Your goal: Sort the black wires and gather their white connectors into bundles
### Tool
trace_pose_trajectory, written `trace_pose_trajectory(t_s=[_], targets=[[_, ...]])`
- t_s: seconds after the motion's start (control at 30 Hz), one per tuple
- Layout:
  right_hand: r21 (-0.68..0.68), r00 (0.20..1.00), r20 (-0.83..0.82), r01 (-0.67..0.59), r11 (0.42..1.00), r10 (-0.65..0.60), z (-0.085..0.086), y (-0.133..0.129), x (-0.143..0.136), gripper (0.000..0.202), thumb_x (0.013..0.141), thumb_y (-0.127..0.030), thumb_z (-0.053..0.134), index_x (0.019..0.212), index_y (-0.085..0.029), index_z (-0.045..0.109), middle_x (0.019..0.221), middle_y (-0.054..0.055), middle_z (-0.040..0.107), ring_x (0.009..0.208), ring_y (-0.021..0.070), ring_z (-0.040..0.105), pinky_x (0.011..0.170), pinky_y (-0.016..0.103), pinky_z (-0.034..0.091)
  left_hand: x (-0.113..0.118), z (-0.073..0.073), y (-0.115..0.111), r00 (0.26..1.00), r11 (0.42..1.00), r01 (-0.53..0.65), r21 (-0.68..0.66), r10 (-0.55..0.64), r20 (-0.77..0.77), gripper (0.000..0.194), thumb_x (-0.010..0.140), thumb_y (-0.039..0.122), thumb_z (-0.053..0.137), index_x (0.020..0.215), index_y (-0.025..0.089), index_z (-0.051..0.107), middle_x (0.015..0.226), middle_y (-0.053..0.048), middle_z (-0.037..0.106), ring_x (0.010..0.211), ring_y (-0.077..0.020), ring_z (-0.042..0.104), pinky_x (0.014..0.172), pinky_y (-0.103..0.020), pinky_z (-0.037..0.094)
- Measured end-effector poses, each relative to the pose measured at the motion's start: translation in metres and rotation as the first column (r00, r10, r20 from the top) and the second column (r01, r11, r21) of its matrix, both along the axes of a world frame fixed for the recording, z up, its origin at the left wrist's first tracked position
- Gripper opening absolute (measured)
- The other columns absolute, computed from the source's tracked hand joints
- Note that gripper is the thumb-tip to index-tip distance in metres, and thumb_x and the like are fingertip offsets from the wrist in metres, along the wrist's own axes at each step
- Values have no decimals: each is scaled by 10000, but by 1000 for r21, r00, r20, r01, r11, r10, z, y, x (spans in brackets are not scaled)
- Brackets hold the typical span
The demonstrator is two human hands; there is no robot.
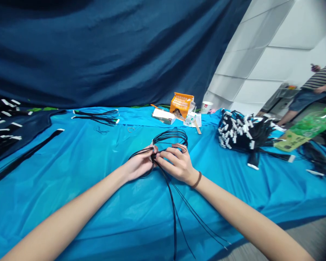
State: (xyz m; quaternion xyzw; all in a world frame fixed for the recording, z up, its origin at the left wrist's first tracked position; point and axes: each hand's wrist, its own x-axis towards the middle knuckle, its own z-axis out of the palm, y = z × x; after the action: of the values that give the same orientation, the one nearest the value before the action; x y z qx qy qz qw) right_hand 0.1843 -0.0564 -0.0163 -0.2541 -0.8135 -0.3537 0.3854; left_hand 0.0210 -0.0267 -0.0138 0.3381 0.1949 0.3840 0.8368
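Both hands meet over the blue-covered table around a bundle of thin black wires. My left hand is closed on the bundle, pinching it by a small white connector. Close against it, my right hand has its fingers curled round the same black wires, with a brown band at the wrist. The wires loop up behind the hands, and several loose ends hang down towards the table's front edge. What lies between the fingertips is partly hidden.
A heap of black wires with white connectors lies right, near a green bottle. More bundles lie left and a small one at the back. An orange carton and paper cup stand behind. A person stands far right.
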Motion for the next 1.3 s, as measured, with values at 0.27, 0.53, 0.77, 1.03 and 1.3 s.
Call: trace_pose_trajectory(t_s=[0.27, 0.53, 0.77, 1.03, 1.3], targets=[[12, 1000, 24, -19, 1000, 19, 3, 0, 0, 130, 835, -136, 523, 871, -224, 613, 867, -19, 680, 826, 133, 574, 821, 331, 393, -1, 1, 0, 1000, 1000, 9, 11, -10, 6, 31, 731, 143, 578, 708, 149, 558, 701, -5, 476, 636, -98, 457, 597, -229, 384], [20, 1000, 14, -26, 999, 26, 1, 0, -2, 118, 839, -134, 519, 873, -191, 617, 867, -9, 683, 839, 135, 564, 816, 328, 390, 0, 1, 0, 1000, 1000, -5, -2, 5, 21, 32, 737, 112, 566, 719, 139, 563, 704, -7, 487, 625, -90, 458, 580, -213, 381], [22, 999, 15, -31, 999, 31, 0, 2, -2, 124, 847, -133, 507, 864, -185, 618, 860, -12, 680, 838, 132, 551, 814, 323, 384, -1, -2, 2, 999, 1000, -5, -7, 5, 52, 33, 736, 89, 563, 729, 121, 567, 703, -5, 497, 624, -84, 468, 587, -205, 383], [15, 999, 23, -37, 999, 37, -2, 3, -2, 112, 842, -129, 517, 879, -171, 614, 873, 2, 678, 844, 142, 549, 799, 328, 381, 0, 0, 2, 999, 1000, -4, -19, 5, 54, 79, 759, 77, 526, 722, 116, 584, 689, -12, 507, 621, -78, 472, 584, -191, 382], [25, 1000, 17, -24, 999, 24, -3, 3, -3, 119, 846, -131, 512, 871, -194, 610, 869, -10, 677, 841, 131, 552, 796, 320, 375, 0, -2, 2, 1000, 1000, -19, -6, 19, 25, 56, 746, 84, 547, 725, 125, 579, 696, -9, 506, 624, -80, 467, 581, -194, 378]])
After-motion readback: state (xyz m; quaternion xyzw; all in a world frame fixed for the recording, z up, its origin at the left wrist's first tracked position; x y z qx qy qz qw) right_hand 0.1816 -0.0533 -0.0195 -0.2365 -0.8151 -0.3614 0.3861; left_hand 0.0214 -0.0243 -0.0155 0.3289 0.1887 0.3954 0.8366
